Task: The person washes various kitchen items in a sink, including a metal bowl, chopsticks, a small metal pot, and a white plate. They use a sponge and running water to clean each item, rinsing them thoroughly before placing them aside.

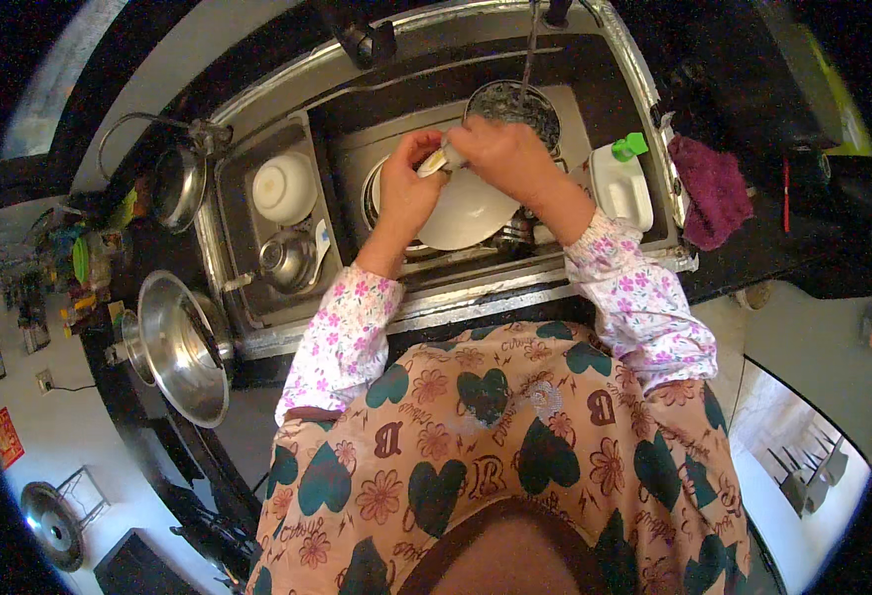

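Note:
Over the right basin of the sink, both my hands meet around a small white, spoon-like piece with a yellowish patch (437, 164); its exact kind is partly hidden. My left hand (411, 183) pinches it from the left. My right hand (503, 154) is closed at its other end, against a greyish bit I cannot make out. Beneath them a large white bowl (471, 213) lies tilted over other dishes. Behind my right hand, water from the tap runs into a dark round pot (511, 104).
The left basin holds an upturned white bowl (284, 188), a steel bowl (287, 260) and a white-and-blue handled utensil (321, 246). At the right stands a white bottle with a green cap (620, 183), beside a purple cloth (709, 191). Steel basins (183, 347) sit on the left counter.

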Motion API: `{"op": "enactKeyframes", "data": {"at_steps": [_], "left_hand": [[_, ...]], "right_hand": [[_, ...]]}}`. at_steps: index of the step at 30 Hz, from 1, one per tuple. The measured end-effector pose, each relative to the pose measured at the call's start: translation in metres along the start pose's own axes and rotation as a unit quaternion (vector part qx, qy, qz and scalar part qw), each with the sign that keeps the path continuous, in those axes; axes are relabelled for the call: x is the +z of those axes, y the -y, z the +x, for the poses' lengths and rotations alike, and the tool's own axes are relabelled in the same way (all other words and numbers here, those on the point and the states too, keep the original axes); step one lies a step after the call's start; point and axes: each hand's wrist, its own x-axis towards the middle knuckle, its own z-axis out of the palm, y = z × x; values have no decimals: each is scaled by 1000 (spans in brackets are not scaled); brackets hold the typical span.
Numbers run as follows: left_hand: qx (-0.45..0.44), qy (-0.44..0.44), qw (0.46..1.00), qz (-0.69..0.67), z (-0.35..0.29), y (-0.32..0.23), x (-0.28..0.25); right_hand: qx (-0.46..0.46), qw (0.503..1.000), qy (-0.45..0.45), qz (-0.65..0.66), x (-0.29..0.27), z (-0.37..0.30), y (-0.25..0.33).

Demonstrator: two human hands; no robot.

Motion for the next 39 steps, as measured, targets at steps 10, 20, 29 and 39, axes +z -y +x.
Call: {"op": "enactKeyframes", "data": {"at_steps": [10, 20, 29, 39], "left_hand": [[24, -182, 973, -140, -14, -16, 22], [-33, 74, 996, 39, 7, -26, 2], [53, -188, 975, -104, -10, -11, 30], [-31, 106, 992, 64, 5, -29, -1]], "right_hand": [[562, 529, -150, 618, 77, -61, 37], [72, 993, -33, 86, -6, -11, -9], [536, 390, -129, 738, 49, -57, 63], [91, 994, 19, 54, -12, -13, -5]]}}
